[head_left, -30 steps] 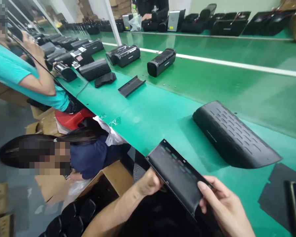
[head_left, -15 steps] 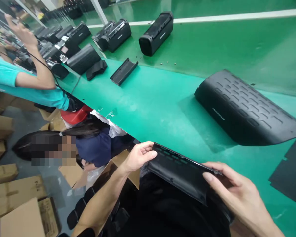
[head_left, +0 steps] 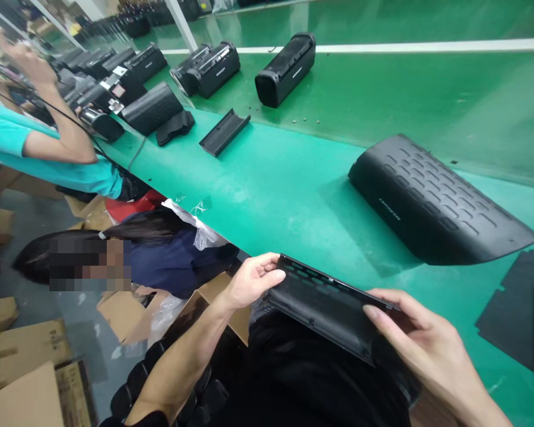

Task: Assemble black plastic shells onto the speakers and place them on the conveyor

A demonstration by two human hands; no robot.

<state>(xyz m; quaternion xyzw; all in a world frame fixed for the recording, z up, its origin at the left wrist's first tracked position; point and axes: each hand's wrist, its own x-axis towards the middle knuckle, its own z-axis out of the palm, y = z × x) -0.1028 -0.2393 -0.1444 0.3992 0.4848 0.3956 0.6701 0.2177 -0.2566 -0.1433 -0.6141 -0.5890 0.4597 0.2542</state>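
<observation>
A curved black plastic cover (head_left: 324,311) with slots along its upper side is held over my lap, its hollow inside facing me. My left hand (head_left: 256,281) pinches its left end between thumb and fingers. At the other end, my right hand (head_left: 420,332) grips the edge, thumb on the inside and fingers behind. Beyond it on the green bench lies a larger black slotted cover (head_left: 445,201) with white lettering, outer side up. Flat dark sheets (head_left: 516,308) rest to the right of that, near the bench edge.
A small curved black piece (head_left: 225,131) and a black speaker-like unit (head_left: 285,70) lie farther back on the bench (head_left: 271,178). Several similar units (head_left: 216,68) stand at the left. A co-worker in a turquoise shirt (head_left: 48,148) and another in navy (head_left: 173,261) are at left, near cardboard boxes (head_left: 26,356).
The view has shifted slightly, and a dark object has come in at the right edge. Both hands keep their hold on the cover. The turquoise-sleeved co-worker's raised hand has moved a little left.
</observation>
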